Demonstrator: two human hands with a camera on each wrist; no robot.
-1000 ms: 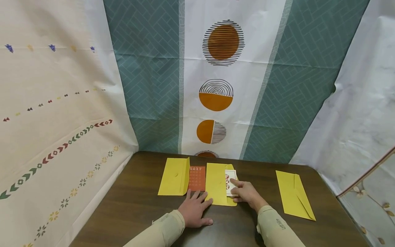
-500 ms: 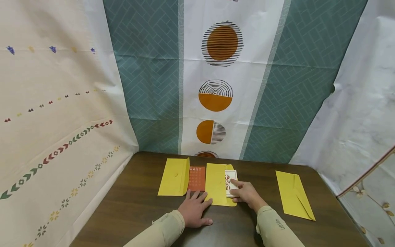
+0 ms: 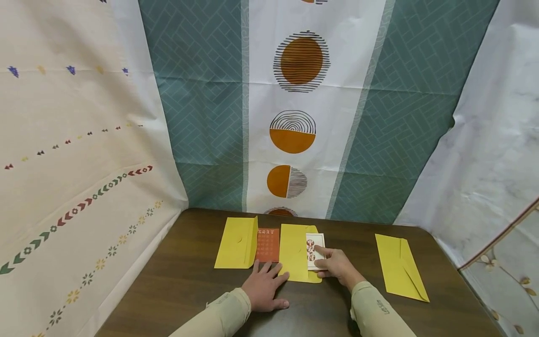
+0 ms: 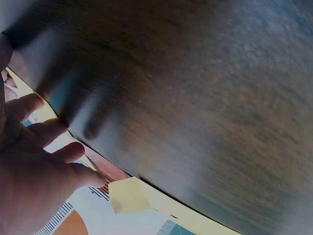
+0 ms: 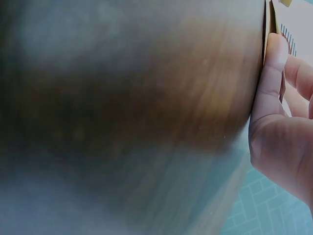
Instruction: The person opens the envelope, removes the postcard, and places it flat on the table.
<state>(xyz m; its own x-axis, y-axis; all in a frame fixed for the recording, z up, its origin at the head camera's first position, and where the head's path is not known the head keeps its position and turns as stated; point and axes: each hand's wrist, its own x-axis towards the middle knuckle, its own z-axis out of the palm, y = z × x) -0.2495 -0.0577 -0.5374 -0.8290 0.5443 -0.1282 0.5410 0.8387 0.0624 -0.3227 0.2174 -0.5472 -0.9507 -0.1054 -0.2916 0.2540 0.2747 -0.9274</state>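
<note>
In the head view a yellow envelope [image 3: 293, 252] lies in the middle of the table, and a white card [image 3: 315, 251] with round red print sticks out of its right side. My right hand [image 3: 338, 267] pinches the card's right edge, thumb below and fingers on top; the right wrist view shows the thumb [image 5: 274, 63] along the paper edges. My left hand [image 3: 264, 285] lies spread, its index finger on the envelope's lower left corner. Its other fingertips are near the bottom of a red card [image 3: 267, 245] with pale writing, which shows beside the left envelope [image 3: 236, 242].
Another yellow envelope [image 3: 402, 267] lies slanted at the right of the dark wooden table [image 3: 168, 290]. Patterned cloths [image 3: 202, 117] hang behind the table and along both sides.
The white card has slid slightly to the right with my right hand, so a little more of it shows outside the envelope. My left hand stays in place.
</note>
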